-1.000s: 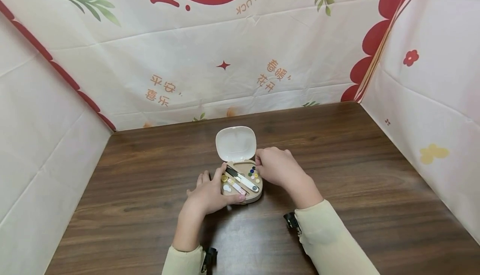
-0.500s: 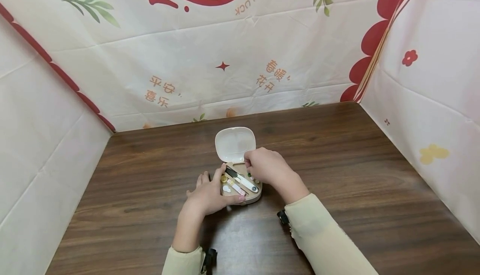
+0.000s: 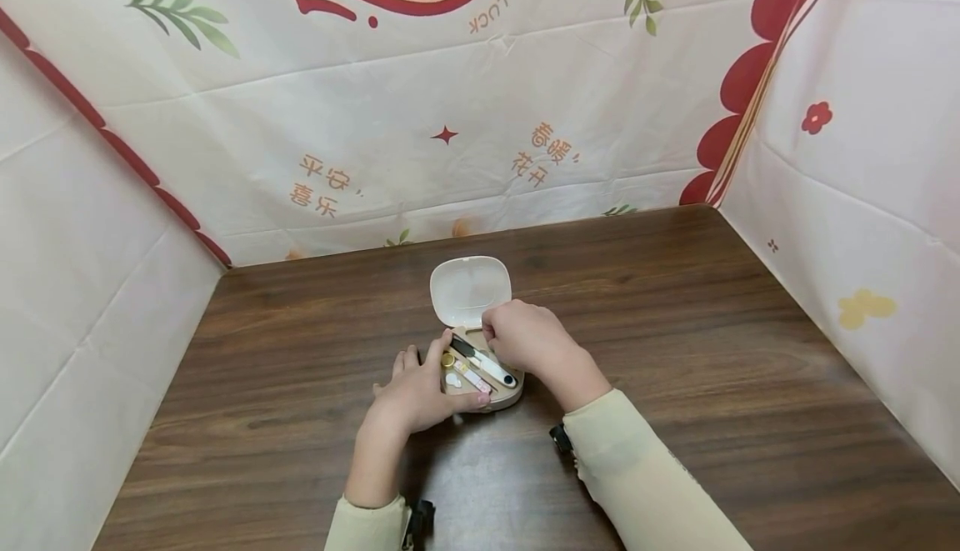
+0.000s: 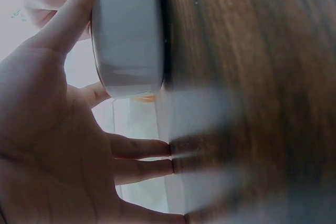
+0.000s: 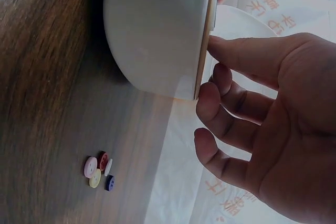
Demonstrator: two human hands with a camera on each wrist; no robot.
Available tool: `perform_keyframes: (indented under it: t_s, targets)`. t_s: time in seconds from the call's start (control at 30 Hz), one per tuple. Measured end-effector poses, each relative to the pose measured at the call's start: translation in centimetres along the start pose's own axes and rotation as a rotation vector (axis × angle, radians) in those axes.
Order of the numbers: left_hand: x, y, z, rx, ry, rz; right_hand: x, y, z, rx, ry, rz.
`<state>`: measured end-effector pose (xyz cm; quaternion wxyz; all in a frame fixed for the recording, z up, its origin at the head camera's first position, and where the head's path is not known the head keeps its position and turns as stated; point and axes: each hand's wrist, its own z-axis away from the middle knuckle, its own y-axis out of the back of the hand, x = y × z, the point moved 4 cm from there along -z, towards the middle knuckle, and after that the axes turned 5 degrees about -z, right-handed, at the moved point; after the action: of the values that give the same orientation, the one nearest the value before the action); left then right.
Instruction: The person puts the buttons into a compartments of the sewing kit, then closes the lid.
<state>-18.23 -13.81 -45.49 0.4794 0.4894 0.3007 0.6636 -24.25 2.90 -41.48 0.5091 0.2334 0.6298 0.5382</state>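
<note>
A small sewing kit case [image 3: 506, 401] stands on the table with its white lid [image 3: 471, 291] raised at the back. My left hand [image 3: 412, 393] grips the case's left side, thumb at the front edge and index finger at the back corner; its other fingers reach down to the table [image 4: 139, 171]. My right hand [image 3: 528, 336] is over the case's right part, fingers curled, thumb and fingertips right at the rim in the right wrist view. I cannot tell whether they pinch anything. Inside lie a dark-tipped, white-handled tool [image 3: 491, 365] and a pink-and-white strip [image 3: 474, 376].
Several loose buttons [image 5: 94, 178], pink, red, white, yellow and blue, lie on the wooden table [image 3: 300, 326] in the right wrist view. A printed white cloth [image 3: 390, 109] hangs behind the table and along both sides.
My right hand has moved left and inward from the case's right edge, covering the coloured buttons seen in it earlier. The left hand has stayed on the case.
</note>
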Motion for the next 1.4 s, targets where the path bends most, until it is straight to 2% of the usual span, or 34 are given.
perform_keyframes:
  t_s: [0.23,0.73,0.83,1.17,1.4]
  targets:
    - [0.0,-0.1,0.1,-0.014,0.008,0.015,0.2,0.1,0.1,-0.008,-0.009,-0.007]
    - [-0.3,-0.5,-0.3,0.004,-0.002,0.015,1.1,1.0,0.3,-0.001,0.001,0.012]
    - [-0.1,-0.2,-0.1,0.000,0.004,0.016,1.5,1.3,0.6,-0.012,-0.005,0.017]
    - [-0.8,-1.2,-1.0,0.011,0.005,0.020,5.1,2.2,1.6,-0.065,-0.091,-0.008]
    - [-0.5,-0.8,-0.5,0.018,-0.002,0.018,7.5,1.4,1.8,-0.091,-0.147,0.000]
